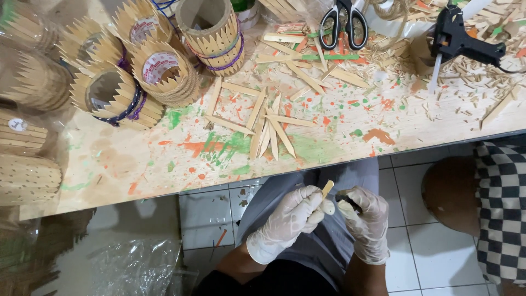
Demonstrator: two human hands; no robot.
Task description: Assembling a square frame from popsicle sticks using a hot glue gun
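Nearest the camera, over a lap in grey trousers and below the bench edge, two hands in pale gloves are seen. The left hand is clenched around a small wooden stick, whose free end is tilted up and slightly to the right, toward the bench. The stick's long axis runs from the left palm up to that tip, and its lower part is hidden inside the fist. The right hand is closed on a dark, thin tool, which may be a blade, though its kind cannot be made out. The tool's tip is held just beside the stick's lower end, to the right of it. Whether the two are touching cannot be told.

Beyond the hands, white floor tiles are seen, with crumpled clear plastic at the lower left and a checked black-and-white cloth at the right.

Farther off, the paint-spattered bench is spread with a loose fan of pointed sticks, well apart from the hands and straight ahead of them. Behind these, at the left, round holders clad in pointed sticks are grouped, some bound with cord; several are cut off by the frame's left edge. At the far edge, black-handled scissors and a black glue gun are laid among wood offcuts, the glue gun's cable passing out of view.
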